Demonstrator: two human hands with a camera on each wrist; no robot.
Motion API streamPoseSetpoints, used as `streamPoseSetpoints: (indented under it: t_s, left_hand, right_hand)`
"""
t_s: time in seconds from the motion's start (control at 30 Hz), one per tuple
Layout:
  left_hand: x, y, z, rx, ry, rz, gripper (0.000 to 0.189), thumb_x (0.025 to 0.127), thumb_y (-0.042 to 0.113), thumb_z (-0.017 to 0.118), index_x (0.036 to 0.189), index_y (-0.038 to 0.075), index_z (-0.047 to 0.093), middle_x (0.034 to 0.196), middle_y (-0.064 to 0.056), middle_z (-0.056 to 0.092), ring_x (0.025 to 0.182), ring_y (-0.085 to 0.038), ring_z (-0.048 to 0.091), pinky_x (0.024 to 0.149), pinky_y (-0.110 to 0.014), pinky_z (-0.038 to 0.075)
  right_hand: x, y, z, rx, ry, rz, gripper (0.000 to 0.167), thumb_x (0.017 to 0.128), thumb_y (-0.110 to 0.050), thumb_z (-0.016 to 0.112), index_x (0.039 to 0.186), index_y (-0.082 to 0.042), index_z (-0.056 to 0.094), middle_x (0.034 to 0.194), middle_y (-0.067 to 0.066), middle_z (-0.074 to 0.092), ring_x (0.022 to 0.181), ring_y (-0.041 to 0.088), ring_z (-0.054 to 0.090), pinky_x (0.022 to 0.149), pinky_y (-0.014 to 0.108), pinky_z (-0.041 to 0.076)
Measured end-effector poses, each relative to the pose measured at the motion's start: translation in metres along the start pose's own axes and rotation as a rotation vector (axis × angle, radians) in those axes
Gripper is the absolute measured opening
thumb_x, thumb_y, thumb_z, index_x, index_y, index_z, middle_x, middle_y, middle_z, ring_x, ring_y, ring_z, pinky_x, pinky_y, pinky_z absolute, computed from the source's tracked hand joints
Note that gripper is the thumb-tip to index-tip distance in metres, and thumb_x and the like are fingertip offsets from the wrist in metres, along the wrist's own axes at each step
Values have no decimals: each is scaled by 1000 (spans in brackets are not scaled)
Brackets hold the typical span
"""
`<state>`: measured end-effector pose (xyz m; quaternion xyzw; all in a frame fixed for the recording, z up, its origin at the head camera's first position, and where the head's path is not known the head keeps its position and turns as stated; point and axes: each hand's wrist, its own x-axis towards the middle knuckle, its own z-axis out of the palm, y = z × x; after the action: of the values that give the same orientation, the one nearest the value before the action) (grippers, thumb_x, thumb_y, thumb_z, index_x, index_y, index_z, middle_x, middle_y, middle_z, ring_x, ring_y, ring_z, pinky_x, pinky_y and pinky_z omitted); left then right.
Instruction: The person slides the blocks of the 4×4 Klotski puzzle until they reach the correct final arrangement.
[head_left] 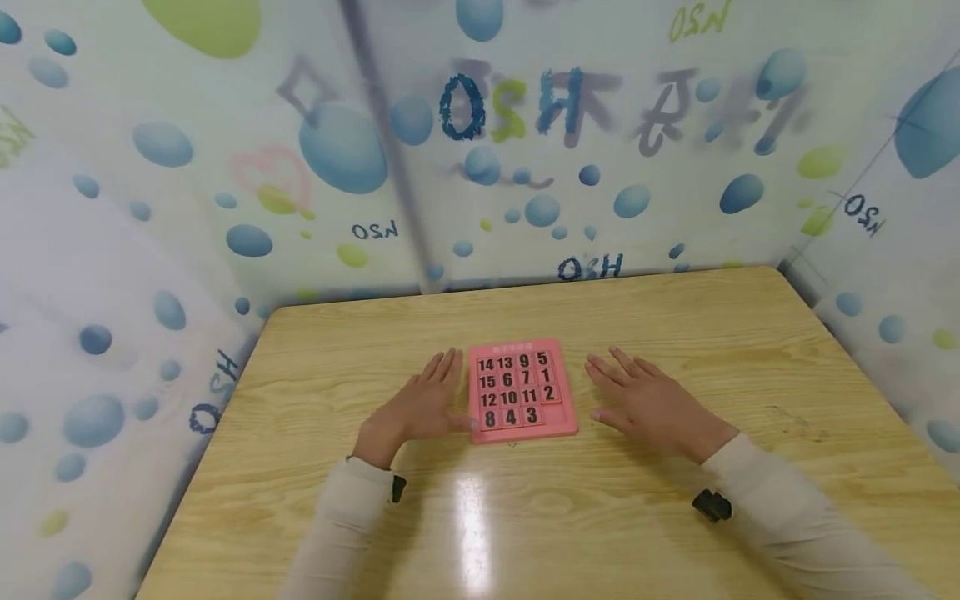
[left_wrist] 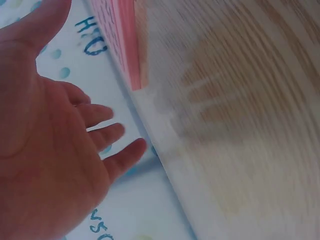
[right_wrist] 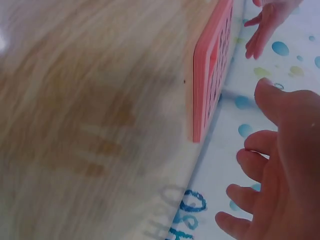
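A pink sliding number puzzle lies flat on the table, its black-numbered tiles facing up in rows. The bottom right slot holds no tile and bares the pink base. Just left of it is my left hand, fingers extended forward; the thumb tip overlaps the puzzle's lower left corner in the head view. To the right, my right hand is held apart from the puzzle, with fingers spread and nothing in its grasp. Both wrist views show the puzzle edge-on, and each palm is bare.
The light wood-grain table reaches back to a wall printed with blue and green drops and lettering. More printed wall rises at left and right. A bright light reflection lies on the table in front of the puzzle.
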<state>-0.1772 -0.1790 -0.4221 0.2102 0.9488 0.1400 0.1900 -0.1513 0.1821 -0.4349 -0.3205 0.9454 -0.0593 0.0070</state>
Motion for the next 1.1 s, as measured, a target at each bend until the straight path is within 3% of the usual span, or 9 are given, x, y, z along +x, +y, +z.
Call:
streamPoseSetpoints:
  t_s: [0.1,0.27,0.37,0.57,0.8,1.1]
  left_hand:
    - [5,5,5,-31,-20,-33,114,86,60,67,159,7,-4,167,-13,-3,154,-34,-1,119,-61,17]
    - [13,13,10,8,-30,-44,120,81,64,70,160,6,-1,167,-13,-1,153,-36,4,118,-59,23]
    - [16,15,14,28,-31,-41,116,83,64,67,160,7,0,167,-12,-1,153,-36,4,118,-58,23]
    - [16,18,20,-26,-36,-59,108,87,58,67,160,7,6,167,-11,0,153,-35,2,120,-57,18]
    - [17,19,17,-104,-26,-69,113,82,52,76,160,8,6,167,-11,-2,154,-34,-3,121,-57,13]
    - [21,13,18,-118,-45,-46,123,76,51,82,160,8,2,167,-12,-6,153,-34,-6,121,-57,12]
  right_hand:
    - [5,-10,4,-19,-14,-34,67,100,-45,52,152,-5,38,158,13,36,147,39,28,115,58,30]
    - [14,-28,8,-39,-46,-73,66,100,-48,52,151,-7,43,157,12,39,146,38,31,114,57,33]
    - [17,-37,13,-11,-60,-92,65,100,-50,49,151,-9,43,158,9,38,148,37,28,115,57,31]
    - [20,-53,19,48,-102,-124,63,102,-51,44,153,-14,40,159,2,35,149,36,24,118,57,25]
    - [22,-61,21,56,-137,-126,62,102,-52,43,152,-16,42,160,1,34,150,35,22,117,58,25]
    - [23,-64,25,38,-129,-158,62,101,-53,44,152,-18,43,159,1,37,147,37,29,115,60,29]
